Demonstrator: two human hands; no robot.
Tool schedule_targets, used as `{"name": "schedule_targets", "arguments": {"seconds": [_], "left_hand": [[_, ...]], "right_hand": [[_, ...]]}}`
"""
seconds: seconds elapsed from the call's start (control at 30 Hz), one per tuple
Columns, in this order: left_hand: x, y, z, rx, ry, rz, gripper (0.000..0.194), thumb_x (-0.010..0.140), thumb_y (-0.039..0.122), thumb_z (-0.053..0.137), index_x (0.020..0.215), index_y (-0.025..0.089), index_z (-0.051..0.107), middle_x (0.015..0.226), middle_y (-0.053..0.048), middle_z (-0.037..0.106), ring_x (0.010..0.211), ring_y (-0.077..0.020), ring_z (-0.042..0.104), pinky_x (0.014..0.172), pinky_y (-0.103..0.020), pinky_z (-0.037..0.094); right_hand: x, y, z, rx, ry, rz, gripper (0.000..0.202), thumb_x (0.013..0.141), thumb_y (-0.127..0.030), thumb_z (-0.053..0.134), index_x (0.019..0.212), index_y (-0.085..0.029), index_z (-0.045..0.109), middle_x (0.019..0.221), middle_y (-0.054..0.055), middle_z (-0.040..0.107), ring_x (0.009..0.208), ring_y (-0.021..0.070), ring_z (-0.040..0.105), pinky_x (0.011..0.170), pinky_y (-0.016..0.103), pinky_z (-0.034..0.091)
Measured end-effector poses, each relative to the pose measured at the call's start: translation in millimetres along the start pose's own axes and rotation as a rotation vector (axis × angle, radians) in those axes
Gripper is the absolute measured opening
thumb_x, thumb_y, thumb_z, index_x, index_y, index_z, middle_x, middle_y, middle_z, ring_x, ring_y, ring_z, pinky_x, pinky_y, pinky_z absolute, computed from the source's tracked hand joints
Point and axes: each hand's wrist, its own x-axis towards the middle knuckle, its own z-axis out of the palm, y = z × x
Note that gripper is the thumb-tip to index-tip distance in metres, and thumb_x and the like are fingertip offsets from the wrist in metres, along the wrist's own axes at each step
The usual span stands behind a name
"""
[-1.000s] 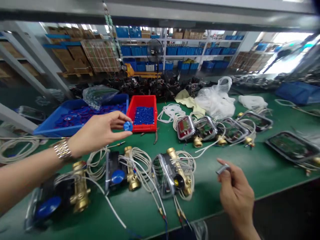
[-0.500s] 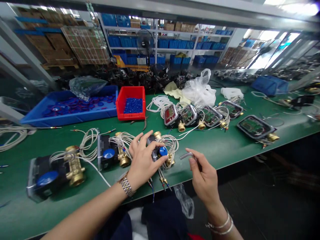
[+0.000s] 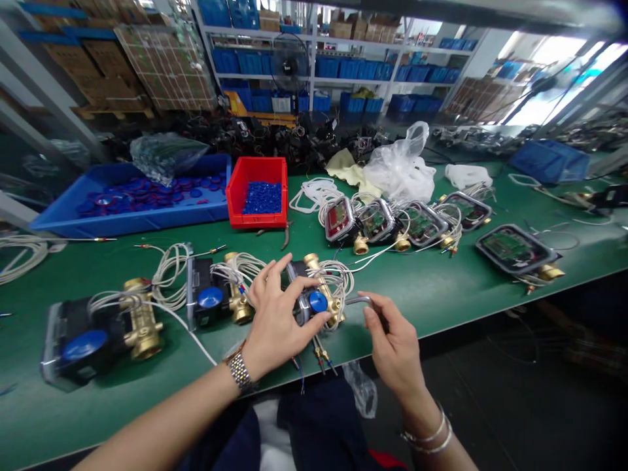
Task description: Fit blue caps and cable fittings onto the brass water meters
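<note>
One green tabletop [image 3: 441,294] runs the width of the station, loaded with parts. At its rear left sits a long blue tray [image 3: 122,219] of dark blue rings, a clear plastic bag resting on its far edge; a red bin [image 3: 240,196] of small blue caps stands just beside the tray on the right. A crumpled white plastic bag [image 3: 400,171] lies further right, behind a row of clear-lidded meter units [image 3: 377,222] with brass fittings and white cable coils. Near the front edge lie three brass-bodied meters: a far-left meter [image 3: 93,333] and a middle meter [image 3: 210,301], each with a blue cap fitted, and the worked meter [image 3: 314,291] directly in front of the person. Left hand [image 3: 277,314]: fingers spread over the worked meter, thumb and forefinger pressed against the small blue cap [image 3: 318,301] seated on its face; metal watch at the wrist. Right hand [image 3: 392,340]: closed in a pinch on a bent metal hex key [image 3: 358,301], the tool's short end just beside the meter's brass fitting; contact cannot be told. Bangles at that wrist.
</note>
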Motion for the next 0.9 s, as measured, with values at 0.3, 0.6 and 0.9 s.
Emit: {"name": "schedule_targets", "arguments": {"seconds": [0.3,0.6,0.9], "left_hand": [[1.0,-6.6,4.2,-0.038,0.028,0.009,0.020,0.086,0.045,0.069,0.104,0.037,0.073,0.158,0.000,0.032,0.145,-0.0359,0.025,0.114,-0.063,0.027],[0.9,-1.5,13.6,-0.077,0.030,-0.023,0.018,0.080,0.039,0.072,0.095,0.029,0.070,0.159,-0.002,0.029,0.143,-0.0353,0.032,0.116,-0.059,0.026],[1.2,-1.4,18.2,-0.112,0.023,-0.010,0.018,0.080,0.034,0.070,0.097,0.028,0.066,0.160,-0.003,0.024,0.146,-0.0354,0.026,0.117,-0.060,0.024]], "right_hand": [[21.5,-14.2,5.5,-0.003,-0.084,-0.164,0.021,0.101,-0.024,0.053,0.114,-0.023,0.068,0.101,0.005,0.071,0.094,0.0186,0.067,0.084,0.031,0.052],[46.6,-13.1,12.2,-0.200,-0.295,-0.368,0.020,0.102,-0.025,0.050,0.107,-0.020,0.069,0.086,0.005,0.064,0.082,0.0193,0.057,0.073,0.032,0.045],[86.9,-11.6,-1.8,-0.273,-0.574,-0.632,0.023,0.102,-0.022,0.048,0.110,-0.021,0.070,0.085,0.004,0.065,0.081,0.0187,0.053,0.074,0.033,0.045]]}}
